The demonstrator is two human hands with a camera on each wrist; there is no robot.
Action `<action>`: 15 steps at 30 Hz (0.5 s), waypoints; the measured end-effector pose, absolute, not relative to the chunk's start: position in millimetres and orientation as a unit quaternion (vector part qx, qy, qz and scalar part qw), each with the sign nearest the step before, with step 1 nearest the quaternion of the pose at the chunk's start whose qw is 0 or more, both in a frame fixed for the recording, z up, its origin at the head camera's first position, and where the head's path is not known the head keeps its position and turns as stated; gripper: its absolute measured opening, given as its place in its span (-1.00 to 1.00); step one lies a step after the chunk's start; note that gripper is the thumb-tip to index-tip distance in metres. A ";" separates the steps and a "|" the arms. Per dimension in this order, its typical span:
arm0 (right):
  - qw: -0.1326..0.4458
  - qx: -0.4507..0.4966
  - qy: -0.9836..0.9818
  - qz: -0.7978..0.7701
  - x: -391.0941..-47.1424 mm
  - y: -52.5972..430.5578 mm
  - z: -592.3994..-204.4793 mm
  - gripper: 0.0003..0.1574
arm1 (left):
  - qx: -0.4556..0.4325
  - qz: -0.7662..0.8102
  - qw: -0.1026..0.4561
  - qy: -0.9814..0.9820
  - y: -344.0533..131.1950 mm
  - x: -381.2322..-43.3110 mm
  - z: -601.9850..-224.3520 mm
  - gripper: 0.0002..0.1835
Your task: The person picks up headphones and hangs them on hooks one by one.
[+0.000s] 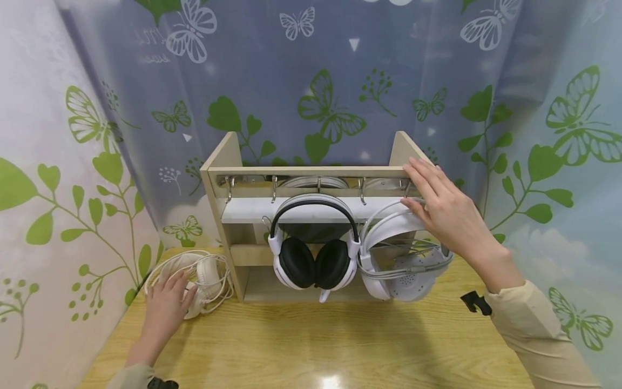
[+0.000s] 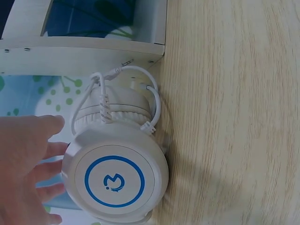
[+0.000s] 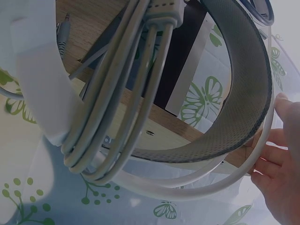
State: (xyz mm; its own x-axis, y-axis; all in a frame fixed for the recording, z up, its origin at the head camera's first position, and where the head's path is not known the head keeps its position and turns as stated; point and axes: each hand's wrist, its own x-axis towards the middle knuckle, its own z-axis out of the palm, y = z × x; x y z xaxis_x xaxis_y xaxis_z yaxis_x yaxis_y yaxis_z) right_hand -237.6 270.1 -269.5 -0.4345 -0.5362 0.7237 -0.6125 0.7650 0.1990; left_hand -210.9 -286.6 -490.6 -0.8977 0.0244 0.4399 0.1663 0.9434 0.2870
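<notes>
White wired headphones (image 1: 208, 276) lie on the table left of a wooden rack (image 1: 301, 172), their cable looped around them. My left hand (image 1: 167, 302) rests at them with relaxed fingers. In the left wrist view, its fingertips reach the edge of an ear cup (image 2: 115, 180) with a blue ring logo, the thumb apart. At the rack's top right corner, my right hand (image 1: 449, 216) has its fingers extended over the rail. Its thumb is near the headband of white-grey headphones (image 1: 393, 232) hanging there with a bundled cable (image 3: 112, 89). In the right wrist view, its fingertips meet the headband's outer band.
White headphones with black ear pads (image 1: 297, 263) hang at the rack's middle. Several metal hooks (image 1: 274, 189) line the front rail, and a white shelf (image 1: 248, 210) sits behind. The wooden table (image 1: 301, 340) stretches in front; a butterfly-print curtain (image 1: 272, 70) surrounds it.
</notes>
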 end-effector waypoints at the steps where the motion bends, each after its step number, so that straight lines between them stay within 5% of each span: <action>1: 0.410 0.340 -0.845 0.046 -237.6 270.1 -269.5 -0.12 | -0.050 -0.160 0.222 -0.961 -286.9 -211.2 -491.8 -0.54; 15: 0.407 0.341 -0.846 0.049 -237.3 269.9 -268.9 -0.12 | -0.041 -0.161 0.170 -0.971 -286.7 -208.4 -492.7 -0.51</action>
